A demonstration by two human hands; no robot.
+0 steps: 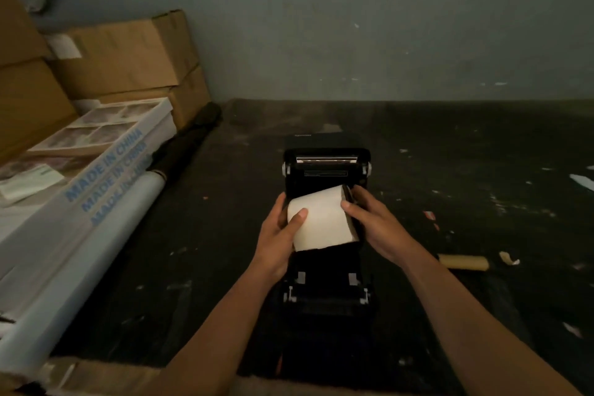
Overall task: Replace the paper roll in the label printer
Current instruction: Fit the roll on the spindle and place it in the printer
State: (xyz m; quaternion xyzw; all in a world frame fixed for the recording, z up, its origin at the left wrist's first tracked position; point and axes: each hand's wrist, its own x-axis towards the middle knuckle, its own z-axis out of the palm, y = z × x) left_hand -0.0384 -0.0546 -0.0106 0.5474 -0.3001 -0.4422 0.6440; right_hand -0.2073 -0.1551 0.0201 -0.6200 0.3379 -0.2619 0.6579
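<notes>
A black label printer (326, 267) sits on the dark floor with its lid (326, 164) tipped open away from me. A white paper roll (323, 220) lies across the printer's open bay, tilted slightly. My left hand (281, 231) grips the roll's left end, thumb on top. My right hand (369, 222) holds the right end, fingers over its side near a black holder piece. An empty brown cardboard core (463, 262) lies on the floor to the right of the printer.
Cardboard boxes (128, 58) are stacked at the back left. A long white carton (80, 202) printed "MADE IN CHINA" and a pale tube (80, 267) lie along the left. Paper scraps (509, 258) dot the floor at right. A grey wall (385, 26) stands behind.
</notes>
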